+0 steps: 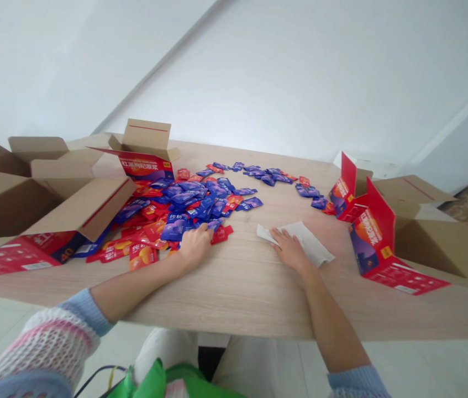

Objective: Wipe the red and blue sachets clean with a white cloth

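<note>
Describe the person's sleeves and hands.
The left hand and right hand are bare, with no gloves. The left sleeve is a loose white-and-pink open knit ending in a light-blue ribbed cuff; the right sleeve shows a matching light-blue cuff.

White walls (300,72) rise beyond the light wood-grain table (250,296), meeting in a diagonal seam above it. A pale tiled floor (403,370) lies below the table's near edge, under soft, even light.

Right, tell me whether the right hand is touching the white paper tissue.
Touching. The head view shows the right hand resting on the white paper tissue, its fingers lying on the sheet with no gap.
</note>
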A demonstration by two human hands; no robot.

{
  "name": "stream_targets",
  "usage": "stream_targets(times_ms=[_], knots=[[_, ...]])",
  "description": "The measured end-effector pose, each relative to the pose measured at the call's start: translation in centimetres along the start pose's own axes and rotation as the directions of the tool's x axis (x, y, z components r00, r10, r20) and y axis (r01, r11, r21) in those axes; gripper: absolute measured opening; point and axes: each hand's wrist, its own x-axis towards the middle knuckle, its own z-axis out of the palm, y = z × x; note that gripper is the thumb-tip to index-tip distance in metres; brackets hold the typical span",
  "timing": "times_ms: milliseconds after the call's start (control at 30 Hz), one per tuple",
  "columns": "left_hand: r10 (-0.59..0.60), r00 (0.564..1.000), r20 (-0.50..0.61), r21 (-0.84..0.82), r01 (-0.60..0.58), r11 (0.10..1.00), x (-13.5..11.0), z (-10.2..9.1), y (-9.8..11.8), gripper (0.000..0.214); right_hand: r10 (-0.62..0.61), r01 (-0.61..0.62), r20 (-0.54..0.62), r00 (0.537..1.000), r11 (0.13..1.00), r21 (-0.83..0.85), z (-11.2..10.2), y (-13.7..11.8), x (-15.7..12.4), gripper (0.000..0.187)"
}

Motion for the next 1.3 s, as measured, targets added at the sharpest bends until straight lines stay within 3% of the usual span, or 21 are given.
stream_targets(times_ms=[300,367,467,567,633,767,833,900,1033,1133,1200,1300], knots=[[-0.098,0.995,0.012,0.048,0.097,0.994,0.8,0.2,-0.8,0.032,-0.002,0.002,0.007,1.0,1.0,0.007,0.1,0.2,0.2,0.055],[-0.068,0.997,-0.04,0.037,0.07,0.997,0.9,0.3,-1.0,0.03,-0.003,0.003,0.011,1.0,1.0,0.004,0.2,0.2,0.2,0.055],[0.013,0.971,-0.24,-0.019,-0.018,1.0,0.6,0.6,-1.1,0.025,-0.002,0.003,0.016,1.0,1.0,-0.002,0.3,0.3,0.3,0.056],[0.113,0.88,-0.461,-0.056,-0.156,0.986,-0.4,1.4,-0.6,0.024,0.009,-0.009,0.019,1.0,1.0,-0.011,0.7,0.3,0.5,0.057],[0.238,0.811,-0.535,-0.051,-0.312,0.949,-1.1,2.3,0.0,0.023,0.046,-0.046,0.018,0.999,0.999,-0.017,0.9,0.2,0.7,0.06],[0.55,0.628,-0.55,0.003,-0.657,0.753,-1.5,4.1,1.3,0.02,0.218,-0.218,-0.005,0.976,0.976,-0.022,1.1,0.0,1.0,0.067],[0.647,0.543,-0.536,0.021,-0.758,0.652,-1.1,4.6,1.6,0.019,0.258,-0.258,-0.005,0.966,0.966,-0.012,1.0,-0.1,1.0,0.067],[0.682,0.5,-0.534,0.018,-0.799,0.601,-0.7,4.8,1.7,0.018,0.265,-0.265,-0.003,0.964,0.964,0.007,0.9,-0.3,0.8,0.066],[0.653,0.497,-0.572,-0.021,-0.804,0.594,-0.6,4.7,1.3,0.017,0.174,-0.171,-0.02,0.985,0.979,0.112,0.3,-0.8,0.0,0.069],[0.649,0.509,-0.566,-0.065,-0.812,0.58,-0.9,4.6,1.2,0.018,0.13,-0.093,-0.115,0.985,0.954,0.285,-0.7,-0.7,0.3,0.064],[0.65,0.523,-0.552,-0.099,-0.815,0.571,-1.1,4.4,1.2,0.021,0.216,-0.12,-0.225,0.95,0.92,0.374,-1.6,0.0,1.5,0.057],[0.665,0.54,-0.516,-0.142,-0.819,0.556,-1.0,4.1,1.3,0.023,0.385,-0.238,-0.365,0.848,0.891,0.387,-3.1,2.0,4.4,0.05]])
